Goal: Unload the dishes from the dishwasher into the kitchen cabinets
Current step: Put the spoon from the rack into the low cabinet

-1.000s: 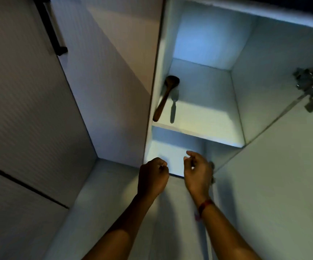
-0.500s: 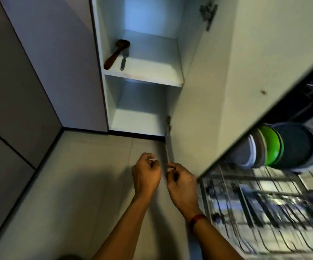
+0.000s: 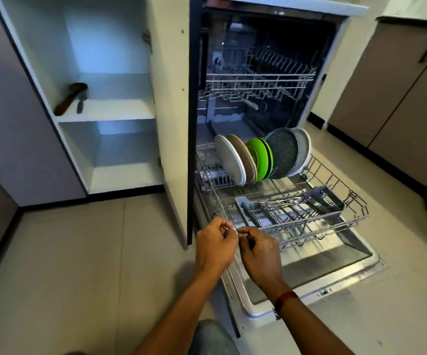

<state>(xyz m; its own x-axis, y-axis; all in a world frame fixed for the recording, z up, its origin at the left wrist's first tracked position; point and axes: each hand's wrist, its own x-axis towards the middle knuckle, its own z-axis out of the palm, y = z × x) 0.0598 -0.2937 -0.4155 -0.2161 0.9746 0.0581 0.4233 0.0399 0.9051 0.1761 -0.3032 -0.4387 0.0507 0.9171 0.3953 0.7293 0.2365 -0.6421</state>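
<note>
The dishwasher's lower rack (image 3: 356, 213) is pulled out over the lowered door (image 3: 335, 262). Standing on edge in it are a white plate (image 3: 229, 160), a brown plate (image 3: 244, 157), green plates (image 3: 259, 156), a dark speckled plate (image 3: 282, 155) and a pale plate (image 3: 303, 147). A grey cutlery basket (image 3: 320, 201) lies across the rack's front with a few metal utensils. My left hand (image 3: 213, 247) and right hand (image 3: 259, 256) meet just before the rack's near left corner. Their curled fingertips pinch a small shiny object (image 3: 235, 230) that is too small to identify.
An open cabinet (image 3: 109, 111) stands to the left; its middle shelf holds a wooden spoon (image 3: 68, 99) and a small utensil (image 3: 80, 105). The cabinet door (image 3: 171, 124) hangs open between cabinet and dishwasher. The upper rack (image 3: 258, 83) sits inside. Closed cabinets (image 3: 399, 98) line the right.
The view has swung from the cabinet's inside down and right to the open dishwasher. Both hands have stayed together in front of me, fingers still curled.
</note>
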